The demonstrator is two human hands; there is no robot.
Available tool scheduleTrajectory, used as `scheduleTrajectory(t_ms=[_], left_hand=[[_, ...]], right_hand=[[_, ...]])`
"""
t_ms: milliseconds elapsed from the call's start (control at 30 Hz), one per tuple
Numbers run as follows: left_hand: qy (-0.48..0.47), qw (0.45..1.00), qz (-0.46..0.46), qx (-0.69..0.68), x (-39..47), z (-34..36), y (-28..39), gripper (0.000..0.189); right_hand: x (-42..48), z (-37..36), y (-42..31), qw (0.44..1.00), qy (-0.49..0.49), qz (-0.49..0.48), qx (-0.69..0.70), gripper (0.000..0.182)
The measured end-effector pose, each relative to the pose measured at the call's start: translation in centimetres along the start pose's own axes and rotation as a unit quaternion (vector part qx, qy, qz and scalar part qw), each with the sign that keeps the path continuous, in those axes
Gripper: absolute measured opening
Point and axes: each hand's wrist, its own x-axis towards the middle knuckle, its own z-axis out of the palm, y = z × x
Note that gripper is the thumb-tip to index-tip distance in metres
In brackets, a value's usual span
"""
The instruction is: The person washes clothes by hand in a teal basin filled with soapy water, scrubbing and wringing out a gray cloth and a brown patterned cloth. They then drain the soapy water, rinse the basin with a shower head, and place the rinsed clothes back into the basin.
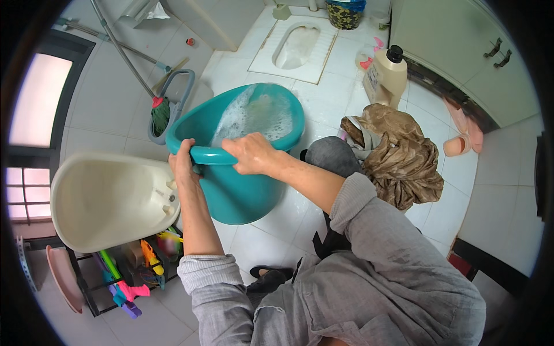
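A large teal plastic tub (242, 190) stands tilted on the white tiled floor, with foamy water (262, 114) lying towards its far side. My left hand (185, 164) grips the near left part of its rim, thumb on top. Just to the right, my right hand (251, 153) is closed around the same rim, fingers over the edge. Both hands look wet. Right of the tub lies a heap of shiny brown cloth (402, 151) with some grey fabric, and a large beige bottle with a black cap (385, 78) stands behind the heap.
A squat toilet (298, 45) is set in the floor beyond the tub. At left are a cream baby bath (108, 199) above a black rack of toys (125, 281), and a green mop (160, 114) in a grey bucket (184, 86). Pink slippers (463, 134) lie by the green cabinet (467, 47).
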Motion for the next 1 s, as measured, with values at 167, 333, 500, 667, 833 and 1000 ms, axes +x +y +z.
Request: scheduleTrajectory(t_ms=[167, 333, 500, 667, 833, 1000], left_hand=[[-0.002, 1.000, -0.020, 0.005, 1.9, -2.1, -1.8, 0.056], [-0.008, 0.999, -0.015, -0.037, 1.8, -2.6, -2.0, 0.063], [-0.006, 0.999, -0.004, -0.038, 3.0, -0.7, -0.8, 0.059], [0.010, 1.000, -0.021, 0.007, 3.0, 1.1, 1.1, 0.052], [-0.005, 0.999, -0.006, 0.032, 3.1, 1.9, 1.6, 0.053], [-0.008, 0.999, 0.017, 0.049, 3.4, 3.6, 2.8, 0.051]], right_hand=[[-0.1, 0.9, -1.7, 0.998, -0.049, 0.021, -0.032, 0.024], [0.0, 1.3, -2.3, 0.999, -0.034, 0.024, -0.023, 0.022], [0.9, 0.4, -0.5, 1.000, 0.004, 0.029, -0.002, 0.021], [1.8, -0.5, 0.5, 0.998, 0.025, 0.055, -0.016, 0.017], [2.0, -0.7, 0.9, 0.997, 0.022, 0.075, -0.021, 0.020], [2.7, -1.2, 2.2, 0.995, 0.031, 0.094, -0.017, 0.022]])
